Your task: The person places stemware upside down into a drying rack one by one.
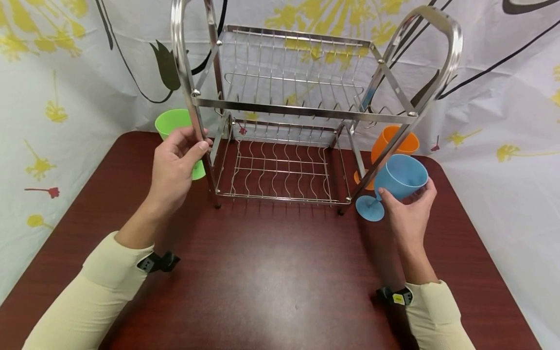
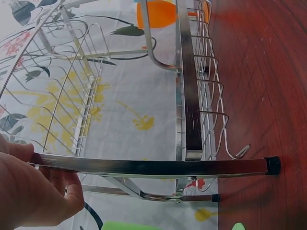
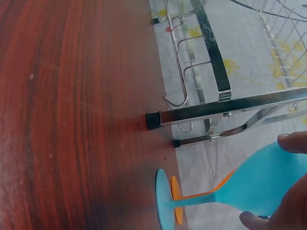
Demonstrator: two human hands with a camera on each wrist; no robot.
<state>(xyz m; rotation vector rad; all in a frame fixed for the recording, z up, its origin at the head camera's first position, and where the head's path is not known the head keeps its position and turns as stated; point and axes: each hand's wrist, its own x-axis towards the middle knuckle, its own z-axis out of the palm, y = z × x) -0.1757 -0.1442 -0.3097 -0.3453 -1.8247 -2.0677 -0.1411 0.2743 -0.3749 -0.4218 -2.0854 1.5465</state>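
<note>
A two-tier metal dish rack (image 1: 302, 113) stands toward the back of the table. My left hand (image 1: 175, 160) grips its front left upright, with a green goblet (image 1: 168, 121) behind that hand, partly hidden. At the rack's right side my right hand (image 1: 413, 209) holds a blue goblet (image 1: 395, 177) by the bowl, fingers and thumb around it. The blue goblet leans slightly, and its foot is at the tabletop; whether it touches I cannot tell. Just behind it is an orange goblet (image 1: 404, 141), partly covered by the rack's post and the blue bowl.
The dark red wooden table (image 1: 271, 272) stretches in front of the rack. A white curtain (image 1: 494, 116) with yellow flowers hangs close behind and at the sides. Both of the rack's wire shelves, including the lower tray (image 1: 284, 165), are in view.
</note>
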